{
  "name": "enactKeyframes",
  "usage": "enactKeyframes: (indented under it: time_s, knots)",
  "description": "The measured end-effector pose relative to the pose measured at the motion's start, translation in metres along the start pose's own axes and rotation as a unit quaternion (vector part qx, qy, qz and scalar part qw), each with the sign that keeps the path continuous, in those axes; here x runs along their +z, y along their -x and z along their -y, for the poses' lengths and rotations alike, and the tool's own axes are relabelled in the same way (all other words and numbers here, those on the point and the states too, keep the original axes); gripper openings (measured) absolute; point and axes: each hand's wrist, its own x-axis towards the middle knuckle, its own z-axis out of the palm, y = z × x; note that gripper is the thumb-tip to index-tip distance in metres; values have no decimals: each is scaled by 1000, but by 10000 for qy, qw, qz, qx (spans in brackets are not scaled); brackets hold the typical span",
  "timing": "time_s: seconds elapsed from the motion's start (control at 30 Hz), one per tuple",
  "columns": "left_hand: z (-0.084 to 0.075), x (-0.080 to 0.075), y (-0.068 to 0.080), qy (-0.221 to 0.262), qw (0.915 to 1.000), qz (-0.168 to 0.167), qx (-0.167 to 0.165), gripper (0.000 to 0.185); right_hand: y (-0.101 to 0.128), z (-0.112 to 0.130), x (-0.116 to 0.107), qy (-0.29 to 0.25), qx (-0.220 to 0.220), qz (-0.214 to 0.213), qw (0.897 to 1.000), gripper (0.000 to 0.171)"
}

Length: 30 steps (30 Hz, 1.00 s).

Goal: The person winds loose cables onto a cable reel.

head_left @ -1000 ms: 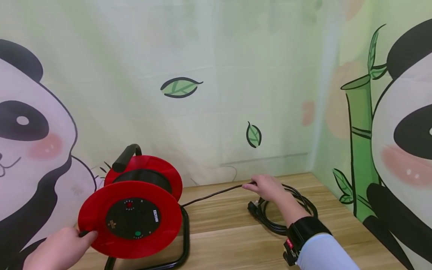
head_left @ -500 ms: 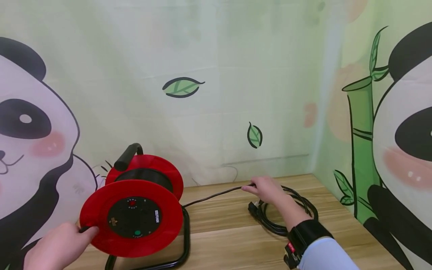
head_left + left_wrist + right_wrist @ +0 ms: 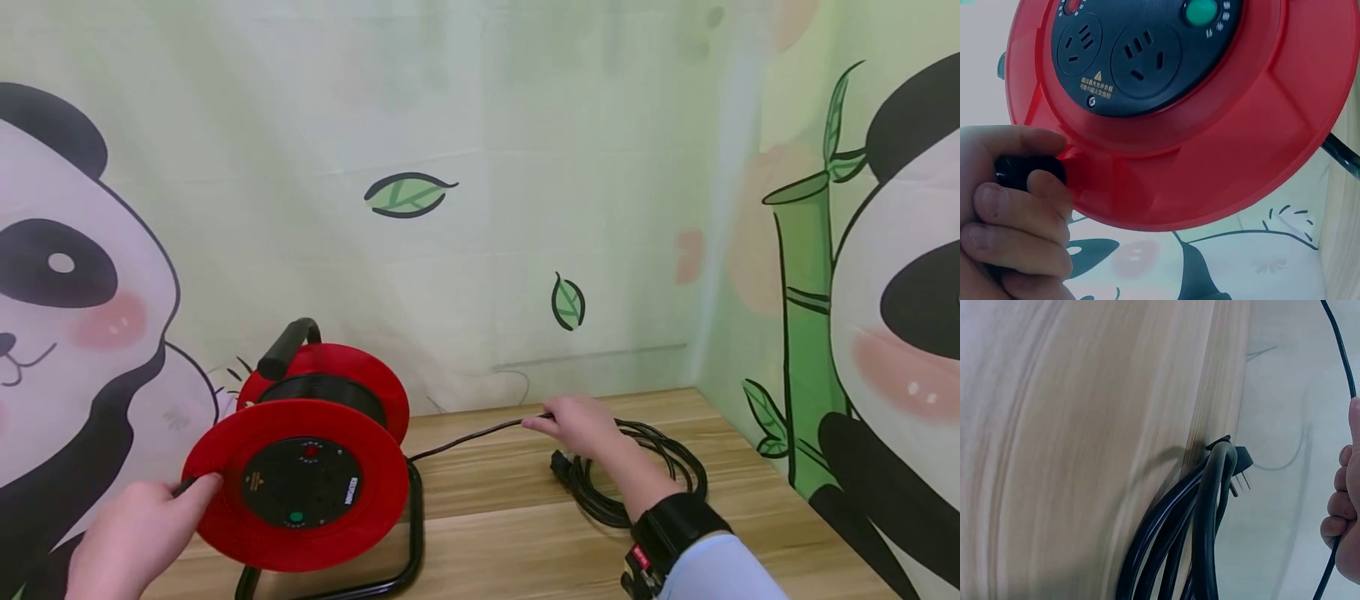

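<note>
Red cable reel [image 3: 300,492], black cord [image 3: 645,467], pale striped wooden table [image 3: 510,533].

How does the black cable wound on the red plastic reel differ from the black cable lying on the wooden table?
The black cable wound on the red plastic reel sits tight on the drum. The black cable on the wooden table lies in loose loops with its plug showing. The right hand holds the run between. Both are black.

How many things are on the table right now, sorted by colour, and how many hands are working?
Red: 1, the cable reel, its black crank knob held by the left hand.
Black: 1, the cable, coiled loosely with its plug, one strand pinched by the right hand.
Hands: 2.
Total: 2 things, 2 hands.
</note>
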Motion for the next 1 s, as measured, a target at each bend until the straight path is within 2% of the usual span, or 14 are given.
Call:
enactKeyframes:
  time_s: [0.3,0.43,0.57,0.67,0.83,0.9,1.0]
  knots:
    - [-8,2,3,768,9958,-469,157,78,-2,16,0,25,-99,-65,9999,52]
    - [-13,6,4,1186,9907,-636,184,80,-3,22,1,-10,-167,-104,9998,50]
    - [-18,13,5,1400,9844,-1034,263,82,-3,30,0,-26,-261,-112,9996,48]
    - [-24,20,7,1334,9789,-1512,324,79,-4,35,1,-9,-375,-171,9991,47]
    - [-37,27,11,814,9666,-2404,352,63,-7,43,4,-20,-509,-254,9984,44]
    - [-42,28,12,594,9622,-2635,347,59,-9,47,4,-29,-501,-245,9984,44]
    - [-51,28,14,430,9586,-2787,387,57,-10,52,5,-8,-497,-216,9985,43]
